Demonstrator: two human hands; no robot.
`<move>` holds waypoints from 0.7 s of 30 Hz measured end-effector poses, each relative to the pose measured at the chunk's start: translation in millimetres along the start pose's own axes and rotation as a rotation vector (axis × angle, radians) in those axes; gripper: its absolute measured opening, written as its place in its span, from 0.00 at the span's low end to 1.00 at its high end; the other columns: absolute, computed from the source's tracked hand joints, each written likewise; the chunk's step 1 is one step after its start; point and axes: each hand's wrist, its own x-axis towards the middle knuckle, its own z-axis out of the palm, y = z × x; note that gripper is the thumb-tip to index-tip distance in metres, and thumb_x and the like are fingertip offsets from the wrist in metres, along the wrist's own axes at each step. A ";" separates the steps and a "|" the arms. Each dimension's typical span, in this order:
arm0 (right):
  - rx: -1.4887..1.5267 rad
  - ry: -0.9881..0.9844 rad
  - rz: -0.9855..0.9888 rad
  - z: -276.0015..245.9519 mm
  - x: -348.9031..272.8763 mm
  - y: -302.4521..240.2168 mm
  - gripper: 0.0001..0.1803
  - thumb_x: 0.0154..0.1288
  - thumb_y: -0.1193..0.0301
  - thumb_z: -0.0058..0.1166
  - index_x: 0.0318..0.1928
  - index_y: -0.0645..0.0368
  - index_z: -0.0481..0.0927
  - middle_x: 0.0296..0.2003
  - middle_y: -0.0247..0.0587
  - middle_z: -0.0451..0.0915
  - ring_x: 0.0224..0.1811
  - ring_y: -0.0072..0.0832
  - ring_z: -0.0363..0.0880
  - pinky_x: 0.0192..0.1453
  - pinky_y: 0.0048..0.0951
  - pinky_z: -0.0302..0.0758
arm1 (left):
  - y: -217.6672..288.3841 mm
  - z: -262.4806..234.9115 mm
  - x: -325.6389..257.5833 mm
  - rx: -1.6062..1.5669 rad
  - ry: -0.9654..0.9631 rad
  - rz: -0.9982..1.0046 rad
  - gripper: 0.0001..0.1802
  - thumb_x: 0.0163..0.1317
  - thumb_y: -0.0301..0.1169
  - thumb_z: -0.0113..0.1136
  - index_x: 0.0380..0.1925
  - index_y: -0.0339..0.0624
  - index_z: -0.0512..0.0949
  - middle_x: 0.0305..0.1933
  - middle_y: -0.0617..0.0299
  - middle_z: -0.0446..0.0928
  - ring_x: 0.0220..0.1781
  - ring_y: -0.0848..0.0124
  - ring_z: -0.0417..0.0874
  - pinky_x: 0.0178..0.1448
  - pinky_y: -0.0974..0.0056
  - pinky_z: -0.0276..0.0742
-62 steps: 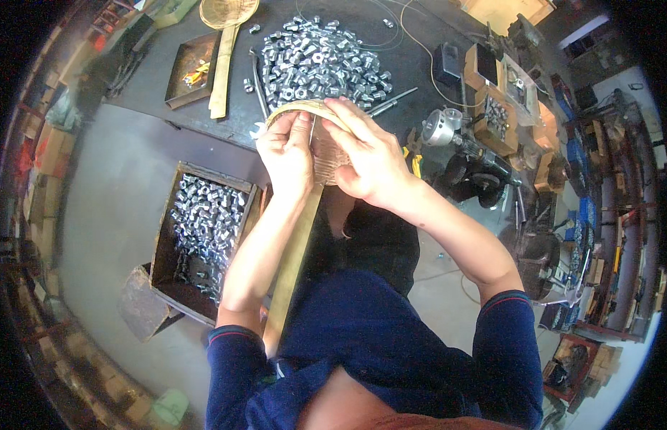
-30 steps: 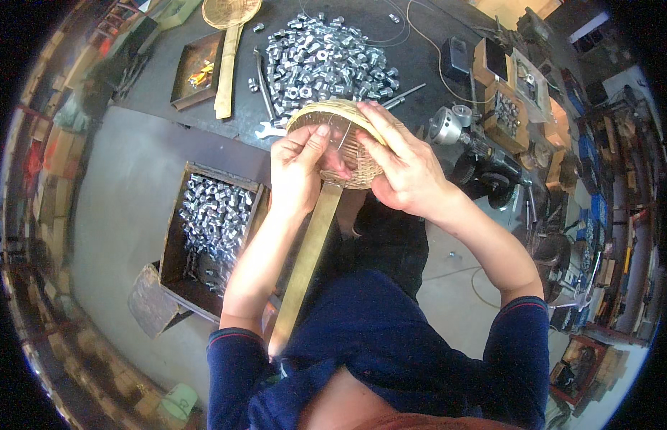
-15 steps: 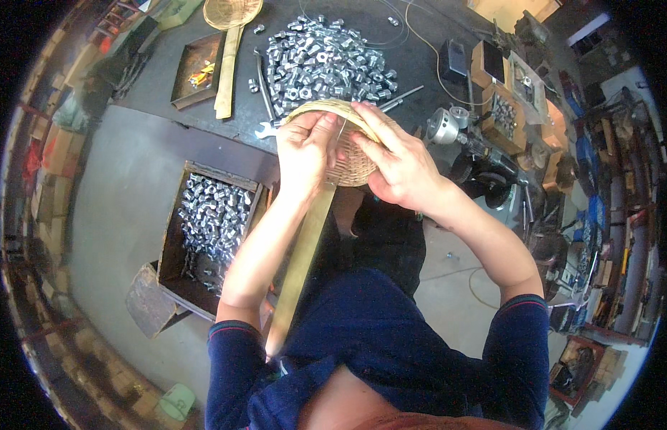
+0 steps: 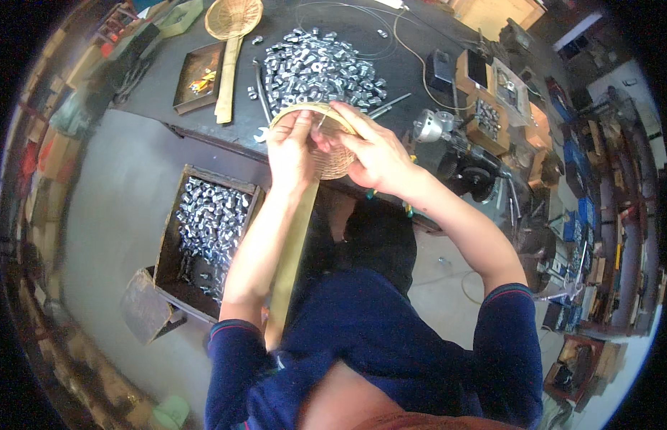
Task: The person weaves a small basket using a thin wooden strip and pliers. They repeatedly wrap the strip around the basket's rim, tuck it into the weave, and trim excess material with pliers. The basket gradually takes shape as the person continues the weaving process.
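A woven bamboo strainer ladle point(image 4: 336, 165), with a round bowl and a long flat handle, is held in front of me at the bench edge. The handle slants down past my left forearm toward my body. My left hand point(image 4: 292, 156) grips the near left side of the bowl, thumb and fingers closed at the rim. My right hand point(image 4: 382, 152) holds the right side, its fingers lying over the rim and its thumb lower down. A thin pale strand shows inside the bowl between the hands; where it ends I cannot tell.
Beyond the ladle, a heap of metal nuts point(image 4: 319, 68) covers the dark bench point(image 4: 150, 79). Another bamboo ladle point(image 4: 231, 54) lies left, beside a shallow tray point(image 4: 179, 97) and a wrench point(image 4: 260, 86). A wooden box point(image 4: 163, 251) of metal parts stands lower left; machinery point(image 4: 477, 168) is at right.
The whole view has shifted slightly. My hands and the ladle sit a little further left, and a fingertip shows more inside the bowl. Both hands keep their hold.
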 end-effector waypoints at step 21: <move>0.024 0.270 0.481 9.1 -51.9 -9.9 0.37 0.31 0.61 0.63 0.52 0.48 0.79 0.64 0.64 0.56 0.66 0.56 0.58 0.67 0.44 0.59 | 140.8 33.9 -19.2 -0.036 0.011 0.534 0.17 0.65 0.31 0.45 0.41 0.23 0.72 0.35 0.45 0.79 0.32 0.58 0.82 0.42 0.56 0.79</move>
